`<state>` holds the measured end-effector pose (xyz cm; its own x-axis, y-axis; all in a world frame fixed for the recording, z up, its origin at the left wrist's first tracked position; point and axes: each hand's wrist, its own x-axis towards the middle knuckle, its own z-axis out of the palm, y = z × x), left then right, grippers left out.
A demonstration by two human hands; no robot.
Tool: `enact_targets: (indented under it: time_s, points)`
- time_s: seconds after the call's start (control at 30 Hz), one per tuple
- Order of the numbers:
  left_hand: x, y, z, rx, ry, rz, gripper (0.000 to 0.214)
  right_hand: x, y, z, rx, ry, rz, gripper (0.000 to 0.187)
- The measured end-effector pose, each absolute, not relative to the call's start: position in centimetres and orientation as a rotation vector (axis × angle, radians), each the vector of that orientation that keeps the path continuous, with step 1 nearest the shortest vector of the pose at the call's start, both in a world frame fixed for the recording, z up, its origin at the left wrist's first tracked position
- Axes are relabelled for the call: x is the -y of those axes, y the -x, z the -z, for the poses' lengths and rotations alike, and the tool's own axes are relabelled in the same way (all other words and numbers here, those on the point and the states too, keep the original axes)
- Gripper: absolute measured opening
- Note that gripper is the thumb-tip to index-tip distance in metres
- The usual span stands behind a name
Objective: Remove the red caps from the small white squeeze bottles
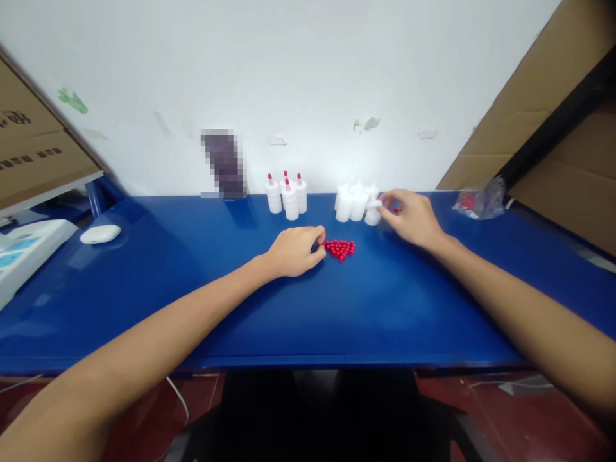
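Note:
My left hand [297, 251] is low over the table, its thumb and forefinger closing on a red cap [327, 245] at the left edge of a cluster of small red caps [341, 248]. At the right, my right hand [411, 216] has its fingertips on a white squeeze bottle [372, 215], at the end of a tight group of white bottles [357, 204] without red tips. Another bit of red shows beside its fingers. Left of that group stand several upright white bottles [291, 201] with red-capped nozzles.
All this is on a blue table [308, 321] against a white wall. A clear plastic bag [481, 200] with red pieces lies at the far right. Toward the left are a white oval object [100, 234] and a white device [36, 250]. Cardboard [510, 102] leans on the right.

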<state>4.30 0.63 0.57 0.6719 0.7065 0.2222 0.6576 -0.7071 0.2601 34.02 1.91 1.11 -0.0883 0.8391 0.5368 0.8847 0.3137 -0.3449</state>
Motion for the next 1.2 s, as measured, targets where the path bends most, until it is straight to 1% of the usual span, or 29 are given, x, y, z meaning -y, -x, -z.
enact_targets:
  time_s: [0.13,0.23,0.47,0.9,1.03,1.2]
  points:
    - [-0.7,-4.3,-0.4,-1.112,-2.722,-0.473,0.013,-1.8,-34.5,-1.7,1.897,1.509,0.176,0.026]
    - [-0.7,-4.2,-0.3,-1.117,-2.714,-0.484,0.013,-1.6,-34.7,-2.1,1.919,1.523,0.218,0.024]
    - [-0.7,-4.2,-0.3,-1.101,-2.699,-0.483,0.011,-1.3,-34.3,-2.4,1.945,1.605,0.202,0.021]
    - [-0.7,-4.2,-0.5,-1.1,-2.694,-0.489,0.012,-1.0,-33.8,-2.3,2.064,1.656,0.287,0.022]
    - [-0.6,-4.2,-0.5,-1.092,-2.7,-0.497,0.012,-1.0,-33.9,-2.4,2.104,1.672,0.259,0.024]
    - [-0.6,-4.2,-0.5,-1.108,-2.691,-0.48,0.013,-1.0,-34.0,-2.5,2.121,1.695,0.289,0.022]
